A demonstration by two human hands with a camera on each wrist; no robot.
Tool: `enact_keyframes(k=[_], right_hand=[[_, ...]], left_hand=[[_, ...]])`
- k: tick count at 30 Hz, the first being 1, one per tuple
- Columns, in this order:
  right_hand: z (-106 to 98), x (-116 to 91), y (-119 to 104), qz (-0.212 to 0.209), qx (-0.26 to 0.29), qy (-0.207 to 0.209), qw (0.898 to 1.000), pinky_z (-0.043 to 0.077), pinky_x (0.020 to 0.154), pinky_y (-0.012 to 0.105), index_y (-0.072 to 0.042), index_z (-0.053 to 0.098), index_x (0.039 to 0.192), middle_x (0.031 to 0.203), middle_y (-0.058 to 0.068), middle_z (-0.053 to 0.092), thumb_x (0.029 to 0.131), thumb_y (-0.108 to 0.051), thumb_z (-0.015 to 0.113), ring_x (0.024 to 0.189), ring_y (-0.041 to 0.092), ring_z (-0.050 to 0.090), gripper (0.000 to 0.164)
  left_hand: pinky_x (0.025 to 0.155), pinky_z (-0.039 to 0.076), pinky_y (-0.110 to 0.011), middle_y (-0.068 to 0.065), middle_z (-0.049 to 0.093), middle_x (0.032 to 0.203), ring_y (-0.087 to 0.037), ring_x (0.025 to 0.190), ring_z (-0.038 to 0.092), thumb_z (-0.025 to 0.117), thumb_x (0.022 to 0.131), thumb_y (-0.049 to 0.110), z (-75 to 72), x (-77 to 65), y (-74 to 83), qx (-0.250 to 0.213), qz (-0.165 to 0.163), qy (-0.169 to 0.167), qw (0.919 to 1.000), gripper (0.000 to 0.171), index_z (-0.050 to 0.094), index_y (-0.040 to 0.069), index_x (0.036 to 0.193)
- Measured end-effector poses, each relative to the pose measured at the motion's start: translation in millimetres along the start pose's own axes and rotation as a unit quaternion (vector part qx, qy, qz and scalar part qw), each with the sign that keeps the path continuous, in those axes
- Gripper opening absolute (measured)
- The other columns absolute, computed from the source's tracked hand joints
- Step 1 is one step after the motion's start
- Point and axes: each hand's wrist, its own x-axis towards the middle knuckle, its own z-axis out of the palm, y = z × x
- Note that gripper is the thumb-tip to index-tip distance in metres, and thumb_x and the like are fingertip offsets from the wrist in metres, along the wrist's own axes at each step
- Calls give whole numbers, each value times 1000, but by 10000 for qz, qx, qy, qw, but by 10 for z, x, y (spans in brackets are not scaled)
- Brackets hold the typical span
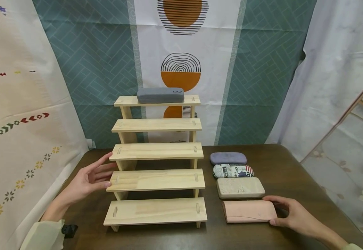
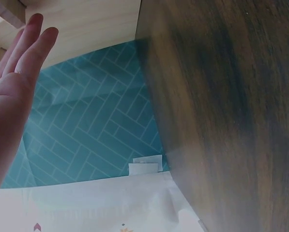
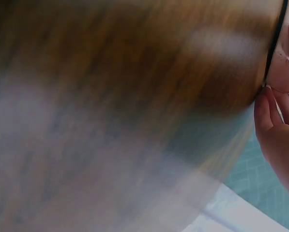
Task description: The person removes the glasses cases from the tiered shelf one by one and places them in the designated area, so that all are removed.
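Observation:
A pink glasses case (image 1: 249, 211) lies on the brown table, and my right hand (image 1: 297, 216) pinches its right end between thumb and fingers. The right wrist view shows the fingers at the end of the pink case (image 3: 281, 72). At the left side of a pale wooden tiered stand (image 1: 156, 212), my left hand (image 1: 89, 180) rests with fairly straight fingers. Its thumb touches the second tier from the bottom and its index fingertip is at the third. A grey glasses case (image 1: 161, 95) sits on the top tier.
Behind the pink case lie a cream case (image 1: 240, 188), a newspaper-print case (image 1: 233, 171) and a purple case (image 1: 228, 158), in a column right of the stand. Patterned cloth (image 1: 106, 62) hangs behind the table (image 1: 231, 239), with white cloths at both sides.

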Motion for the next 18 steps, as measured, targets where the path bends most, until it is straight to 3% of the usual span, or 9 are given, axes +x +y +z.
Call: enact_keyframes(k=[18], right_hand=[[18, 11, -83, 519, -447, 60, 9976, 50, 92, 19, -10, 68, 136, 135, 15, 66, 79, -24, 95, 119, -4, 56, 65]], left_hand=[[96, 57, -32, -17, 47, 158, -16, 135, 58, 68, 93, -19, -6, 0, -15, -104, 55, -73, 9999, 94, 20, 7, 169]])
